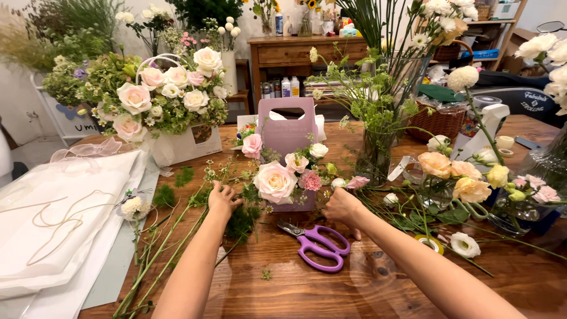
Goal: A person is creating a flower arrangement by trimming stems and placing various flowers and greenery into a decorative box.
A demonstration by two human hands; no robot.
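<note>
A mauve handled box (287, 131) stands in the middle of the wooden table (378, 283), filled with pink and cream roses (275, 181). My left hand (222, 199) rests on green stems and foliage just left of the box, fingers curled on the greenery. My right hand (342, 206) is at the box's lower right corner, fingers tucked toward the flowers there. Whether it grips a stem cannot be told. Purple-handled scissors (317, 243) lie on the table between my forearms, close to my right wrist.
A large rose arrangement in a white box (168, 97) sits at the back left. White wrapping paper (56, 218) covers the left side. A glass vase of greenery (375, 150), peach flowers (455, 174), a tape roll (429, 243) and a wicker basket (440, 121) stand to the right.
</note>
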